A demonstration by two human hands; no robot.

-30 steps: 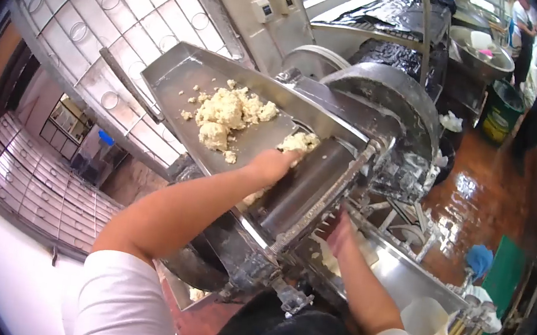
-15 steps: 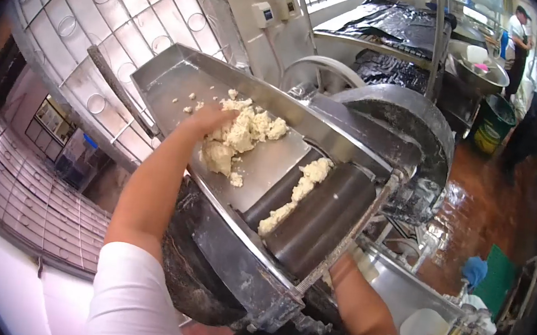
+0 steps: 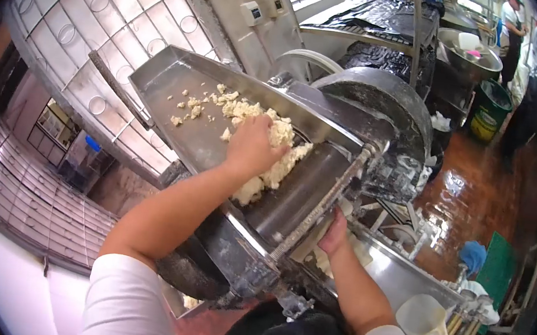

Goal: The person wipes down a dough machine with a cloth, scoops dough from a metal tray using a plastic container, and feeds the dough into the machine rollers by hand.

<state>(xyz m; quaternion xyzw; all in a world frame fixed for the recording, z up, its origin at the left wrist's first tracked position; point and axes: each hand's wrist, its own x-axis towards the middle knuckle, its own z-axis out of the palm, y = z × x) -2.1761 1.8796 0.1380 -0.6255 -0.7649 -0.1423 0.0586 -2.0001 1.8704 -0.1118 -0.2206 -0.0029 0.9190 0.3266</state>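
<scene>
My left hand (image 3: 258, 145) presses on crumbly, pale dough (image 3: 282, 133) at the lower end of a metal feed tray (image 3: 187, 136). Its fingers curl over the dough, right beside the dark steel roller (image 3: 298, 193) of a dough sheeter. Some dough lies along the line where the rollers meet, and loose crumbs are scattered up the tray. Below the front bar, my right hand (image 3: 333, 233) is beside a pale dough sheet (image 3: 312, 247) under the rollers. Its fingers look stretched out, with the tips partly hidden.
A threaded bar (image 3: 316, 208) crosses the front of the rollers. The machine's large wheel guard (image 3: 380, 101) stands behind. A white jug (image 3: 422, 321) sits at lower right, near a blue cloth (image 3: 472, 256). Two people stand at the far right by a green bucket (image 3: 489, 112).
My left hand has moved down the tray toward the rollers, bringing the dough mass onto them. My right hand has come up into clearer view below the bar. The camera view has shifted slightly.
</scene>
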